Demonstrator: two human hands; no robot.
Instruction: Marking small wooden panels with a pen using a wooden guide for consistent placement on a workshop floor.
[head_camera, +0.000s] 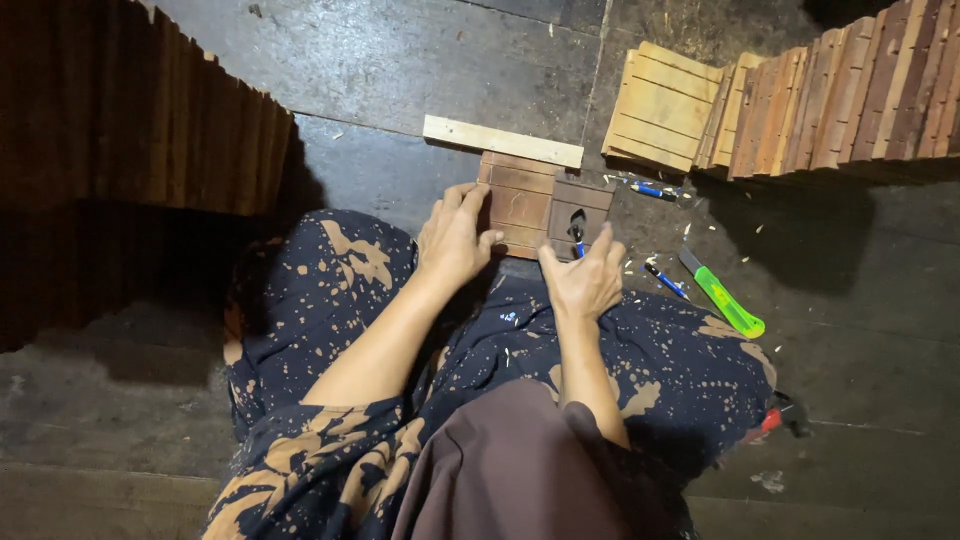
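1. I count one small slatted wooden panel (520, 205) on the dark floor (400, 70), right in front of the knees; I use it as my landmark.
2. Left hand (455, 238) lies flat on the panel's left edge, fingers spread, pressing down, not closed around anything.
3. Right hand (585, 280) sits at the panel's near right corner, fingers loosely curled; thumb and fingertips touch the wood. Whether it pinches anything I cannot tell.
4. One darker wood block (582, 205) sits against the panel's right side, with a small dark and blue tool (577, 238) at its front, just above the right hand.
5. One pale wood strip (502, 141) lies along the panel's far edge, touching it.
6. Right of the panel: one green utility knife (727, 300), near, and two blue pens, one pen (665, 280) beside the knife, the other pen (650, 189) further back.
7. Far right of the panel: one long row of slatted boards (830, 95) leaning on edge, with one pale slatted panel (665, 105) at its front. I cannot count the boards.
8. Far left of the panel: another stack of dark boards (130, 110), well apart.
9. Open room: bare floor beyond the strip and left of the panel; right side is cluttered with tools and wood chips.
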